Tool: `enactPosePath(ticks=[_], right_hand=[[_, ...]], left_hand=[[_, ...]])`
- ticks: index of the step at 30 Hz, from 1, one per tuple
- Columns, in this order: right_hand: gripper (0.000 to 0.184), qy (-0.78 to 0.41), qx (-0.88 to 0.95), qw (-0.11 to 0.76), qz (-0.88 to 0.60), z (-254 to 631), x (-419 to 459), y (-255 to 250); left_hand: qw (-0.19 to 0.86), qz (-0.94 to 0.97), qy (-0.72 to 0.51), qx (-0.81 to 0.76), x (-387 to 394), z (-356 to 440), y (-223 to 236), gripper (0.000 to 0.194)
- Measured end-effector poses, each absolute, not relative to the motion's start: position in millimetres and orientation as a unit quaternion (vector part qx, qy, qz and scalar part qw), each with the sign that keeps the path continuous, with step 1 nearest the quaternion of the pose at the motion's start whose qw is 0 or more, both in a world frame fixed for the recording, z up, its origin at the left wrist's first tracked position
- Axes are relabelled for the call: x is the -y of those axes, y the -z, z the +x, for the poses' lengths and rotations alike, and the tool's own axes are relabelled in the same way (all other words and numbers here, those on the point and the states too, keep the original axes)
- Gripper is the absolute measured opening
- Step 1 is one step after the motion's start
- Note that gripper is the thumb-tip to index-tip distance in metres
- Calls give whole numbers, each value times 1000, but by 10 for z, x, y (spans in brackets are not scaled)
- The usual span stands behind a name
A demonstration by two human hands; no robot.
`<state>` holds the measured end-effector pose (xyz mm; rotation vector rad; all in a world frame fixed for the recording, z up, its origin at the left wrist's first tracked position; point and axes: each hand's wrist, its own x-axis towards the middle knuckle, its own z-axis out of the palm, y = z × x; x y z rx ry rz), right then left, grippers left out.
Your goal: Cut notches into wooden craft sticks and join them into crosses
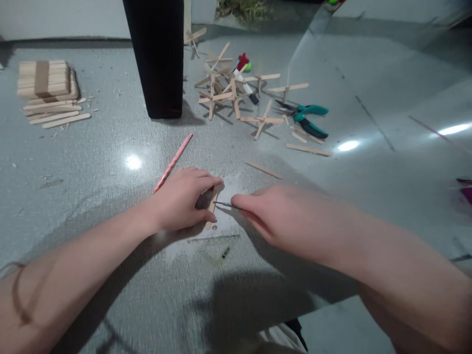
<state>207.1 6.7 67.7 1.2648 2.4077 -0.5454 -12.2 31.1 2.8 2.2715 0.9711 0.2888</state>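
Observation:
My left hand (pixel 188 196) pins a craft stick (pixel 213 209) down near both its ends, thumb at the near end and fingers at the far end. In my right hand (pixel 273 211) is a thin pointed metal blade (pixel 224 204), whose handle the fingers hide. Its tip touches or almost touches the middle of the stick. Just below the stick lies a clear plastic ruler (pixel 214 240) with fine markings. A pink pencil (pixel 175 160) rests beyond my left wrist. One loose craft stick (pixel 263 169) lies beyond my right hand.
Crossed-stick pieces (pixel 221 93) are heaped at the back centre, with a white glue tube (pixel 245 86) among them. Teal-handled pliers (pixel 308 118) lie to their right, by loose sticks. A tall black block (pixel 158 64) stands behind. Bundled sticks (pixel 44 81) sit far left.

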Motion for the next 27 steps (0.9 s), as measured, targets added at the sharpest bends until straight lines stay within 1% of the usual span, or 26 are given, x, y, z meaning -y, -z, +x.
enactPosePath(ticks=[5, 7, 9, 14, 18, 23, 25, 27], right_hand=[[22, 175, -849, 207, 453, 1935, -79, -790], [22, 184, -843, 220, 455, 1897, -91, -839], [20, 189, -843, 244, 440, 1870, -115, -892], [25, 152, -836, 311, 425, 1850, -164, -962], [26, 144, -843, 318, 410, 1875, -135, -938], [26, 123, -847, 336, 393, 1879, -101, -945], [26, 113, -848, 346, 384, 1848, -111, -976], [25, 97, -849, 358, 375, 1799, -129, -1015]], left_hand=[[314, 868, -107, -371, -321, -114, -22, 70], [311, 869, -103, -371, -323, -113, -25, 71], [311, 870, -99, -370, -321, -115, -33, 71], [324, 863, -99, -374, -309, -124, -60, 69], [328, 856, -109, -385, -298, -115, -62, 67], [301, 874, -102, -366, -296, -105, -33, 68], [306, 883, -108, -340, -318, -126, -20, 57], [318, 888, -113, -314, -353, -164, -11, 36]])
